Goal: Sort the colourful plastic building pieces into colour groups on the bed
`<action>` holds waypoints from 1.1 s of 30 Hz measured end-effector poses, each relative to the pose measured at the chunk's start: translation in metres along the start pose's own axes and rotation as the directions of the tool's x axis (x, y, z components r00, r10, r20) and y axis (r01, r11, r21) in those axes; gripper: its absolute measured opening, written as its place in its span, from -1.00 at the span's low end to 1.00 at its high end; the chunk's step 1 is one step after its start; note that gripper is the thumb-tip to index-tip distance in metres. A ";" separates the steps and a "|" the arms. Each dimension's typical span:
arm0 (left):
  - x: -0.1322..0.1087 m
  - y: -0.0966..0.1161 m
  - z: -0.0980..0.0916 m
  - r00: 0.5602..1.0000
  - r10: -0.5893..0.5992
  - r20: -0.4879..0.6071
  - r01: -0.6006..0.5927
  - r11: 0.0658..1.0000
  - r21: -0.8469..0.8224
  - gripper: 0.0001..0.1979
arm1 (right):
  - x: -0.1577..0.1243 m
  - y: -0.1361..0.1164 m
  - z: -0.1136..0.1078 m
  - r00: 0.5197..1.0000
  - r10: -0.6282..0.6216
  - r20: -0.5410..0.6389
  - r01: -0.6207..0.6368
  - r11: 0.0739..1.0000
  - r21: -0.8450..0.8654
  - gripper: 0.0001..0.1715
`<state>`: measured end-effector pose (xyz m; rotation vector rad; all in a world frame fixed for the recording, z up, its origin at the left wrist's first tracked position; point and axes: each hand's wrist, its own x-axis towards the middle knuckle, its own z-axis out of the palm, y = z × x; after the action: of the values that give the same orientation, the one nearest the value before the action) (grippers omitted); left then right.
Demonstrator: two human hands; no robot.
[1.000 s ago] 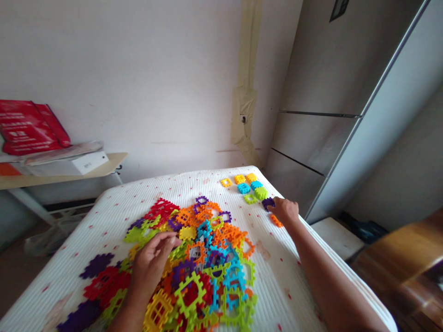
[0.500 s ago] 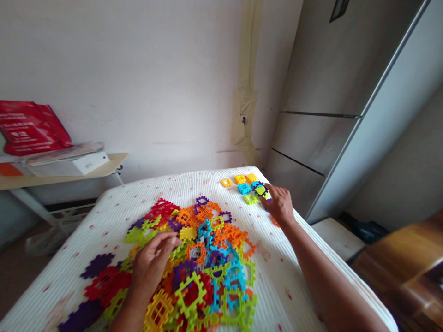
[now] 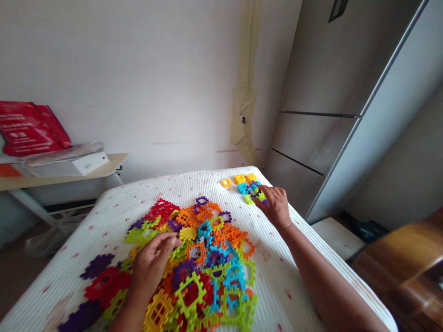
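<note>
**Right hand pinching a purple frame, left hand half curled over the pile**

Your right hand (image 3: pixel 277 205) has its thumb and fingers closed on the edge of a purple frame (image 3: pixel 249 189), a small open piece with a toothed outline. You hold it tilted up at the far right part of the white cover (image 3: pixel 277 281), in front of a little group of pieces, and blue and green show through its opening. The palm faces down and your wrist is bent toward the left.

Your left hand (image 3: pixel 150 260) lies at the left side of the pile (image 3: pixel 228 235), fingers loosely bent and the thumb alongside them. The tips come close to a solid yellow piece (image 3: pixel 188 233). A dark bit shows at those fingertips, too small to make out, so you cannot tell whether that hand is pinching something or is simply relaxed.

Your right fingers and the frame cover part of the small group. A blue piece (image 3: pixel 242 188) is partly hidden behind the frame, and a light green piece (image 3: pixel 248 199) shows just below it. A bit of purple peeks out under your thumb, its shape unclear. Your left forearm hides some of the pile, whose nearest pieces run out of view at the bottom edge. The red bag (image 3: pixel 32 129) is cut off at the left, and the brown wooden furniture (image 3: pixel 408 258) at the right is blurred.
</note>
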<state>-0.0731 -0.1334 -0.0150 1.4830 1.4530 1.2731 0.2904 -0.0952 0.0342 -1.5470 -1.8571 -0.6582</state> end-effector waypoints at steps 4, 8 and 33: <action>0.000 -0.001 0.000 1.000 -0.005 0.004 0.005 1.000 -0.012 -0.57 | 0.002 0.012 -0.006 0.869 0.344 0.355 -0.276 0.934 -0.228 -0.63; 0.001 -0.002 0.001 1.000 0.004 0.004 -0.004 1.000 0.000 -0.57 | 0.002 0.028 -0.012 0.700 0.538 0.469 -0.366 0.834 -0.412 -0.59; 0.001 -0.002 0.000 1.000 0.010 0.017 -0.010 0.999 0.036 -0.59 | -0.010 0.027 0.008 0.669 0.541 0.509 -0.327 0.830 -0.453 -0.62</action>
<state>-0.0737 -0.1322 -0.0166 1.5230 1.4665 1.2435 0.3170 -0.0911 0.0209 -2.5836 -1.7199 -0.2250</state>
